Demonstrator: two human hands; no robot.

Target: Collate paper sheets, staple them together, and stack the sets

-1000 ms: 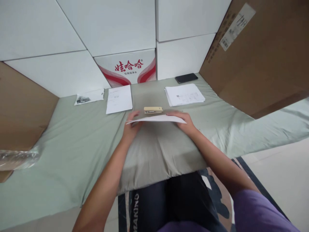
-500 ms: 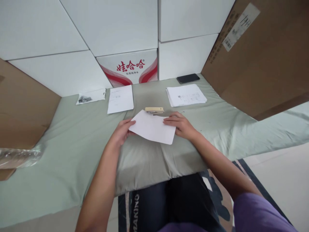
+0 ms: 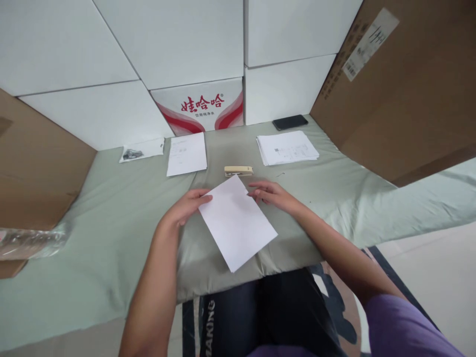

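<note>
A blank white sheet of paper [image 3: 238, 223] is turned at a slant, one corner pointing toward my lap. My left hand [image 3: 188, 204] grips its left edge, thumb on top and fingers partly hidden beneath. At the upper right edge is my right hand [image 3: 271, 193], its fingertips at or just touching the paper, with index finger and thumb apart. Just beyond the far corner of the sheet lies a cream stapler [image 3: 238, 170]. Whether the paper is one sheet or a few together I cannot tell.
Printed papers [image 3: 187, 154] lie at the left, and a thicker paper stack [image 3: 288, 148] at the right. Behind them are a small plastic bag [image 3: 143, 149] and a black phone [image 3: 290, 122]. White boxes [image 3: 290, 91] wall the back; brown cartons [image 3: 401, 99] flank both sides.
The paper has rotated and now lies flatter, with a corner toward me. My right hand has loosened from its right side and shifted slightly left, while my left hand keeps hold.
</note>
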